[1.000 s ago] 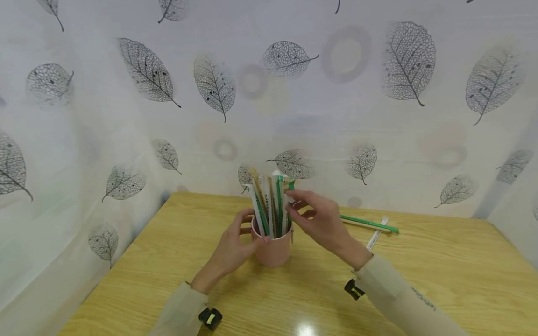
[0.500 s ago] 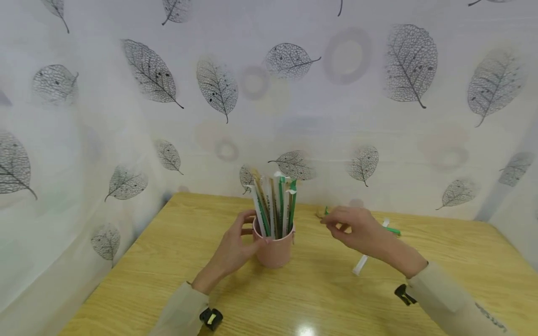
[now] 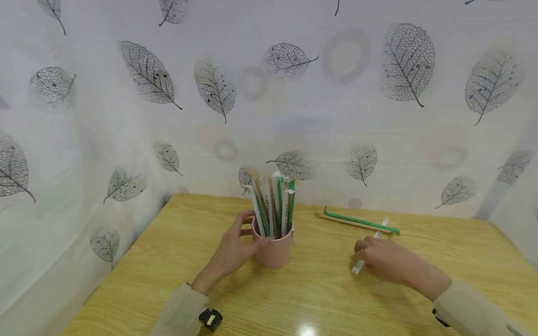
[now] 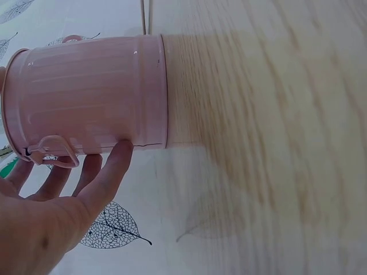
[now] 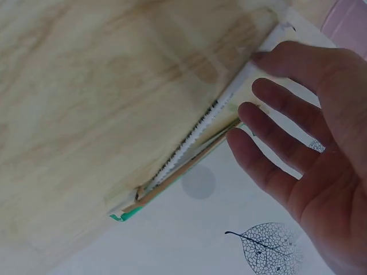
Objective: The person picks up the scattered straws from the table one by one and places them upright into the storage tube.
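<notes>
A small pink metal bucket [image 3: 273, 254] stands on the table holding several upright wrapped straws [image 3: 278, 205] in white, green and brown. My left hand [image 3: 235, 245] grips it from the left, thumb at the front rim; in the left wrist view its fingers [image 4: 112, 172] lie along the side near a wire handle [image 4: 54, 150]. To the right, my right hand [image 3: 391, 261] is low over a white wrapped straw [image 3: 358, 267] lying flat. In the right wrist view, a fingertip overlaps that white straw [image 5: 198, 129] while the other fingers [image 5: 261, 157] are spread and loosely bent.
A green and brown straw [image 3: 357, 220] lies near the back edge of the wooden table [image 3: 311, 289], crossing the white straw's far end. Behind the table hangs a pale sheet [image 3: 302, 121] with a leaf print.
My right hand has moved from the bucket's straws past the back straw, then right and toward me over the white straw. My left hand has kept its grip on the bucket.
</notes>
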{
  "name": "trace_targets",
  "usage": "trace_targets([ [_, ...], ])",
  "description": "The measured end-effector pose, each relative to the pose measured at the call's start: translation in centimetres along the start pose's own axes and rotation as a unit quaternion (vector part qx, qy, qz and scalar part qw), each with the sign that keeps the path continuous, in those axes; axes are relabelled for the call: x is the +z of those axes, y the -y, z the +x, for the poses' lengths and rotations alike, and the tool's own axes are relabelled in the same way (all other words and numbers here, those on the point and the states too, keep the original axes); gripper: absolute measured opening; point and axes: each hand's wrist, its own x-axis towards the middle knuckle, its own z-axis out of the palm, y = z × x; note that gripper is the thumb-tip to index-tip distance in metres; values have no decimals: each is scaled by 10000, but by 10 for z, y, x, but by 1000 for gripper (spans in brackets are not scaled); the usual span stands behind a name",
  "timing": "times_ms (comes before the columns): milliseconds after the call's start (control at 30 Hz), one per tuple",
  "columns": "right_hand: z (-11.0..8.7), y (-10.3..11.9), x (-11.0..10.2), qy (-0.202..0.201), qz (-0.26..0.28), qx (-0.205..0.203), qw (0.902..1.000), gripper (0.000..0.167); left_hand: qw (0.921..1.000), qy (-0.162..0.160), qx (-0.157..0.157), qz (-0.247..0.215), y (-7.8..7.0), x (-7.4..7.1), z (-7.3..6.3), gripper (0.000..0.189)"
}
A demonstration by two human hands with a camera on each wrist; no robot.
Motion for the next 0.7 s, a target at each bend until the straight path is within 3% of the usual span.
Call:
trace_targets([
  [133, -1, 0, 6, -132, -87, -231, 9996, 16, 10000, 7, -68, -2, -2, -1, -1, 72],
  [400, -2, -3, 12, -524, 276, -471, 9971, 19, 9999, 3, -102, -25, -2, 0, -1, 72],
  [567, -7, -11, 4, -1433, 880, -663, 9835, 30, 10000, 5, -76, -53, -2, 1, -1, 70],
  [700, -8, -20, -10, -2413, 1169, -680, 9610, 26, 10000, -20, -48, -39, -2, 0, -2, 70],
])
